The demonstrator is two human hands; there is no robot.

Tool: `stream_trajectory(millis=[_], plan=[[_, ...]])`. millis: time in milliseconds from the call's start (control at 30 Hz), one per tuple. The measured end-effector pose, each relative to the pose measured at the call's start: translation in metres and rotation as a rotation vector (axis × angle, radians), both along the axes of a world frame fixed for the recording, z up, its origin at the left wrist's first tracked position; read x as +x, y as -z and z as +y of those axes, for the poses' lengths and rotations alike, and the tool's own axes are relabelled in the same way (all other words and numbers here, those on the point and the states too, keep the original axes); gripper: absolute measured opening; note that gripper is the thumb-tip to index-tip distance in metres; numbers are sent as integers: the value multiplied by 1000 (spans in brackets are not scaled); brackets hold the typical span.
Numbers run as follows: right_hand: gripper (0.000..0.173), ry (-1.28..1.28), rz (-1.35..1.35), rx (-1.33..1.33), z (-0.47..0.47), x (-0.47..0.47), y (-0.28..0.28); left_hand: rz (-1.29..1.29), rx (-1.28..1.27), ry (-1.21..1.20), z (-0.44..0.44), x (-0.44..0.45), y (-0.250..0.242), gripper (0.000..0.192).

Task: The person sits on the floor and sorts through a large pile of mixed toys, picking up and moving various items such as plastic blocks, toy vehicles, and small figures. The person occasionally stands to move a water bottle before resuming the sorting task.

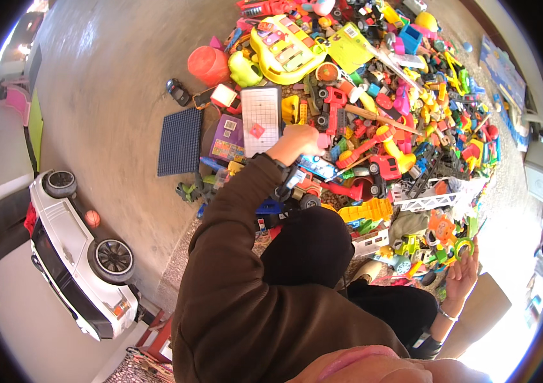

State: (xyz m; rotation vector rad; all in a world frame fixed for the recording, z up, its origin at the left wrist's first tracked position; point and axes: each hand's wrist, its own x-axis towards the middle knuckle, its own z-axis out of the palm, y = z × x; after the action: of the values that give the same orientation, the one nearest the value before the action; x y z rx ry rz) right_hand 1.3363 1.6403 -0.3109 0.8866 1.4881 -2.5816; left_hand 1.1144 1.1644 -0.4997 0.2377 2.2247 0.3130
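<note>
My left hand (299,142), with a dark band at the wrist, reaches over the toy pile just right of a white gridded board (260,119). Its fingers are curled beside a small pink piece (323,140); whether they grip it is unclear. A blue toy vehicle (317,166) lies just below them, and a red toy truck (334,107) is above. At the pile's lower right, my right hand (461,278), wearing a silver bracelet, has its fingertips at a green toy ring (464,248), which it appears to hold. An orange animal-shaped toy (442,228) lies up and left of that ring.
Mixed toys surround a yellow toy keyboard (287,48), a red bucket (208,65) and a white toy rack (429,201). A dark blue studded baseplate (180,141) lies left of the pile. Farther left are a large white toy car (68,239) and a small orange ball (92,219). Cardboard (475,313) lies lower right.
</note>
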Motion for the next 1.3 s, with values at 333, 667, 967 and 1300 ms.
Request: stream_trajectory(millis=[333,667,967,1300], plan=[[56,-19,-44,17,1,-2,1,614,694,-1253,-42,-96,72,88],[55,-41,-43,14,-3,-8,7,868,-178,-143,-58,-25,51,47],[57,-142,-73,200,-15,-24,22,790,-416,-67,-120,80,-12,32],[54,-238,-156,384,-23,-43,40,303,-281,-421,-171,187,-13,54]])
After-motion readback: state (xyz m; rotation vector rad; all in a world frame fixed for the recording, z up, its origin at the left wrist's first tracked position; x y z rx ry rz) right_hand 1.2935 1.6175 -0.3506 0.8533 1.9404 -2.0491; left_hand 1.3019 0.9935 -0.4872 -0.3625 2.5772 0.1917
